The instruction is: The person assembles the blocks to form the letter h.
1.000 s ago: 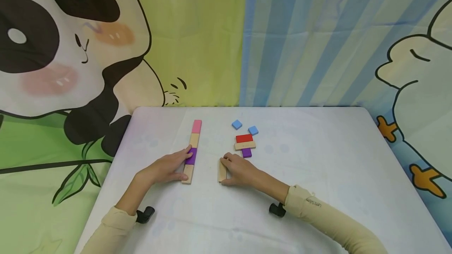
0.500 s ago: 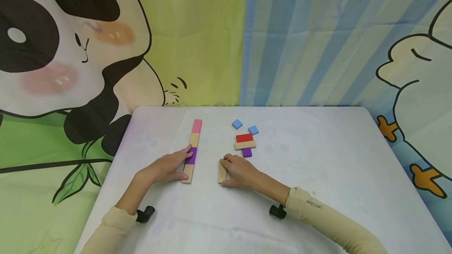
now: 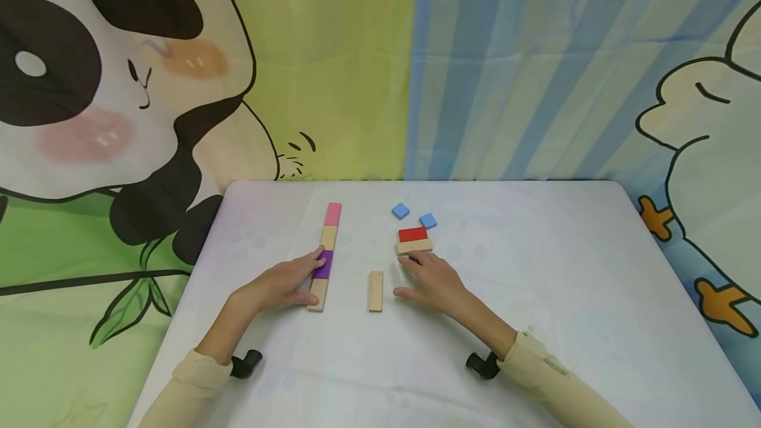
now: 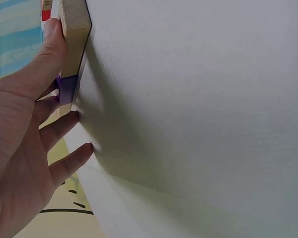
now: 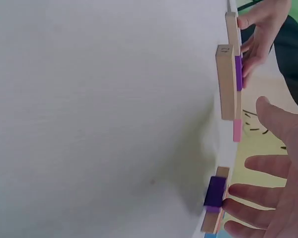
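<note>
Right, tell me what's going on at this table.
A person's left hand rests on a straight row of four blocks. Their right hand reaches to a purple block; whether it touches is unclear. An unpainted wooden block lies alone between the hands, with a red block and two blue blocks farther back.

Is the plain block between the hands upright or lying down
Lying down: the right wrist view shows the block lengthwise along the table.
</note>
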A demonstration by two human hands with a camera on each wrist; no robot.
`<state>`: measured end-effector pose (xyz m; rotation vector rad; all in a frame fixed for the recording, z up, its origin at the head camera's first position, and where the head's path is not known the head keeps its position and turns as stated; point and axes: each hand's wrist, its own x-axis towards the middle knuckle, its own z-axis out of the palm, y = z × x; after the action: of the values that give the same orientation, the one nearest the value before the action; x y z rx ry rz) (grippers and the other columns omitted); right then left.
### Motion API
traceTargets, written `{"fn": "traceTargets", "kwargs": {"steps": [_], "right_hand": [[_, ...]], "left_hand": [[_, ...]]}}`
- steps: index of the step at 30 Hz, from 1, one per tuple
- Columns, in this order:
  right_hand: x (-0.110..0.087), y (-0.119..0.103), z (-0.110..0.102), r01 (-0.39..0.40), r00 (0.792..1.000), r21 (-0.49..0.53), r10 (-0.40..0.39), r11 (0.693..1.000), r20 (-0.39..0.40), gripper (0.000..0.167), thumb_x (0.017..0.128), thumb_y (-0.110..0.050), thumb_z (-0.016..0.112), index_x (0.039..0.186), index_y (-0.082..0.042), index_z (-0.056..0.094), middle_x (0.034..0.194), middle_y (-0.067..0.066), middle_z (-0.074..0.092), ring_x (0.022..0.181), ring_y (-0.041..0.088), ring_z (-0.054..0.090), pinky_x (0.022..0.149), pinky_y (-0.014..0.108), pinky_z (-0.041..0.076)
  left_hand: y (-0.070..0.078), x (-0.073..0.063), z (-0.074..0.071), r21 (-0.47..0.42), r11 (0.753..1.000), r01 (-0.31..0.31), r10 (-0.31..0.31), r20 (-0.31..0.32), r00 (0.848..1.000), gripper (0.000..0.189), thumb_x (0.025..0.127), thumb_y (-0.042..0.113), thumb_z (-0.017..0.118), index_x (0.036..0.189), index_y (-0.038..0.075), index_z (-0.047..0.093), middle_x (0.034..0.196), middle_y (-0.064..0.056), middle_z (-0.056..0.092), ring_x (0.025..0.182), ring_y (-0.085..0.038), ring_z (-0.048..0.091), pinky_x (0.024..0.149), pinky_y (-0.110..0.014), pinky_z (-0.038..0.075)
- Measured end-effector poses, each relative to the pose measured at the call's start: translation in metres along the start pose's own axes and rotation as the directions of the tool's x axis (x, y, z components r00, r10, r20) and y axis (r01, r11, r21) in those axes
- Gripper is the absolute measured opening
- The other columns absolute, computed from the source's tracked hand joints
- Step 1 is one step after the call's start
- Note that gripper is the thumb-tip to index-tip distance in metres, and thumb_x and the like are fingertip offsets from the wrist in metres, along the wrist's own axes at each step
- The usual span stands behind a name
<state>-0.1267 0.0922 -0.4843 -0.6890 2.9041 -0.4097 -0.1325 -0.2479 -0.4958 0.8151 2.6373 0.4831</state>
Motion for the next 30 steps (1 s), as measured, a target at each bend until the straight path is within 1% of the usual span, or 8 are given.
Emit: {"fn": "traceTargets", "kwargs": {"steps": [5, 8, 16, 21, 24, 26, 28, 30], "right_hand": [[-0.005, 0.010, 0.002, -0.028, 0.998, 0.022, 0.029, 0.999, -0.052, 0.067, 0.081, -0.052, 0.073, 0.136, -0.017, 0.058, 0.138, 0.011, 0.056, 0.125, 0.031, 0.054, 0.097, 0.048, 0.052], [-0.005, 0.013, 0.002, -0.046, 0.996, 0.029, 0.048, 0.999, -0.074, 0.067, 0.081, -0.052, 0.072, 0.136, -0.017, 0.058, 0.139, 0.011, 0.055, 0.126, 0.032, 0.053, 0.098, 0.050, 0.051], [-0.001, 0.017, 0.001, -0.080, 0.992, 0.043, 0.084, 0.996, -0.093, 0.067, 0.083, -0.052, 0.070, 0.138, -0.017, 0.055, 0.139, 0.012, 0.054, 0.126, 0.034, 0.053, 0.100, 0.052, 0.050], [0.002, 0.018, 0.002, -0.105, 0.989, 0.021, 0.106, 0.994, -0.104, 0.066, 0.083, -0.052, 0.070, 0.138, -0.017, 0.055, 0.138, 0.016, 0.054, 0.123, 0.036, 0.054, 0.099, 0.053, 0.050], [0.006, 0.017, 0.003, -0.147, 0.984, -0.006, 0.146, 0.989, -0.098, 0.067, 0.083, -0.054, 0.069, 0.137, -0.017, 0.056, 0.136, 0.021, 0.055, 0.122, 0.040, 0.055, 0.100, 0.054, 0.048], [0.009, 0.015, 0.005, -0.190, 0.979, -0.026, 0.188, 0.981, -0.074, 0.069, 0.083, -0.057, 0.067, 0.138, -0.017, 0.054, 0.137, 0.025, 0.053, 0.125, 0.042, 0.053, 0.104, 0.055, 0.045], [0.012, 0.013, 0.007, -0.227, 0.973, -0.050, 0.224, 0.973, -0.057, 0.071, 0.083, -0.060, 0.065, 0.139, -0.018, 0.053, 0.134, 0.026, 0.054, 0.124, 0.041, 0.053, 0.105, 0.055, 0.044], [0.016, 0.011, 0.009, -0.258, 0.966, -0.078, 0.254, 0.963, -0.055, 0.077, 0.083, -0.063, 0.063, 0.143, -0.017, 0.048, 0.129, 0.024, 0.057, 0.121, 0.039, 0.054, 0.105, 0.053, 0.044]], "left_hand": [[0.001, 0.000, 0.001, -0.002, 1.000, -0.006, 0.006, 0.002, 1.000, 0.095, 0.085, 0.043, 0.070, 0.153, 0.000, 0.020, 0.161, -0.017, 0.023, 0.145, -0.034, 0.032, 0.115, -0.051, 0.034], [0.001, 0.000, 0.001, -0.005, 1.000, -0.005, 0.005, 0.001, 1.000, 0.095, 0.085, 0.043, 0.070, 0.153, 0.000, 0.020, 0.160, -0.017, 0.024, 0.145, -0.034, 0.032, 0.115, -0.051, 0.034], [0.002, 0.000, 0.000, -0.014, 1.000, 0.000, 0.000, 0.003, 1.000, 0.097, 0.085, 0.042, 0.070, 0.154, -0.001, 0.018, 0.160, -0.017, 0.025, 0.145, -0.035, 0.032, 0.115, -0.052, 0.034], [0.002, 0.000, 0.000, -0.006, 1.000, -0.001, 0.001, 0.001, 1.000, 0.098, 0.085, 0.043, 0.070, 0.154, -0.001, 0.017, 0.160, -0.017, 0.025, 0.145, -0.035, 0.032, 0.114, -0.052, 0.034], [0.002, -0.001, -0.001, -0.005, 1.000, -0.001, 0.001, 0.001, 1.000, 0.098, 0.085, 0.044, 0.070, 0.154, -0.001, 0.016, 0.160, -0.016, 0.026, 0.145, -0.034, 0.032, 0.115, -0.051, 0.034], [0.002, -0.001, -0.001, -0.008, 1.000, -0.003, 0.003, -0.001, 1.000, 0.099, 0.085, 0.043, 0.070, 0.154, -0.002, 0.016, 0.159, -0.016, 0.028, 0.145, -0.035, 0.032, 0.114, -0.052, 0.034], [0.002, 0.000, -0.001, -0.012, 1.000, 0.001, -0.001, 0.002, 1.000, 0.099, 0.085, 0.044, 0.070, 0.154, -0.001, 0.015, 0.160, -0.015, 0.027, 0.145, -0.034, 0.032, 0.115, -0.051, 0.034], [0.001, 0.000, -0.001, -0.006, 1.000, 0.002, -0.002, 0.001, 1.000, 0.099, 0.085, 0.045, 0.069, 0.154, 0.000, 0.015, 0.160, -0.015, 0.028, 0.145, -0.034, 0.032, 0.115, -0.051, 0.034]]}}
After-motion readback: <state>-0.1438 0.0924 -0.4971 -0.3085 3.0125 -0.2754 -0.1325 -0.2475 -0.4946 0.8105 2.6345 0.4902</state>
